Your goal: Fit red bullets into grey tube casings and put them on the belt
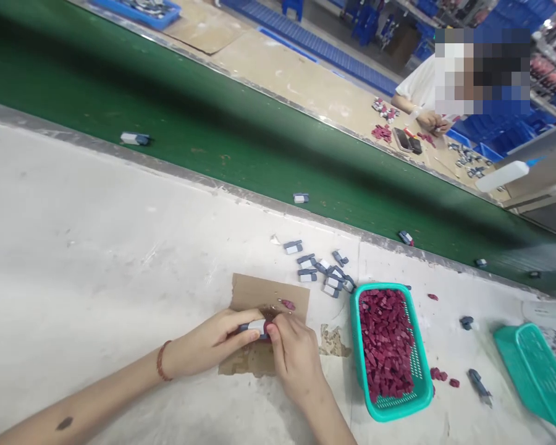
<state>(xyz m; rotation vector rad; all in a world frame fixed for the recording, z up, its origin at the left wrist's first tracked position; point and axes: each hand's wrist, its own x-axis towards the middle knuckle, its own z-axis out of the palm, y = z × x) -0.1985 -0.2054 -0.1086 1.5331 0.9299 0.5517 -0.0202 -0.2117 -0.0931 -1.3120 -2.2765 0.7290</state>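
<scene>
Over a piece of brown cardboard (pixel 254 289), my left hand (pixel 215 339) is closed around a small grey-and-white plastic part (pixel 256 327). My right hand (pixel 299 352) pinches a dark red piece (pixel 267 329) at the right end of that part. The fingers hide how the two fit together. Another dark red piece (pixel 287 304) lies on the cardboard just beyond my hands. Several loose grey-and-white parts (pixel 332 282) are scattered past the cardboard. To the right, a teal basket (pixel 358 352) holds a heap of dark red pieces (pixel 385 340).
A green conveyor belt (pixel 189 133) crosses beyond the white table (pixel 97 247), with several parts on it. A second teal basket (pixel 526 355) stands at far right. Across the belt, a person (pixel 429 93) handles small parts. Loose grey (pixel 479 384) and red pieces (pixel 438 374) lie between the baskets.
</scene>
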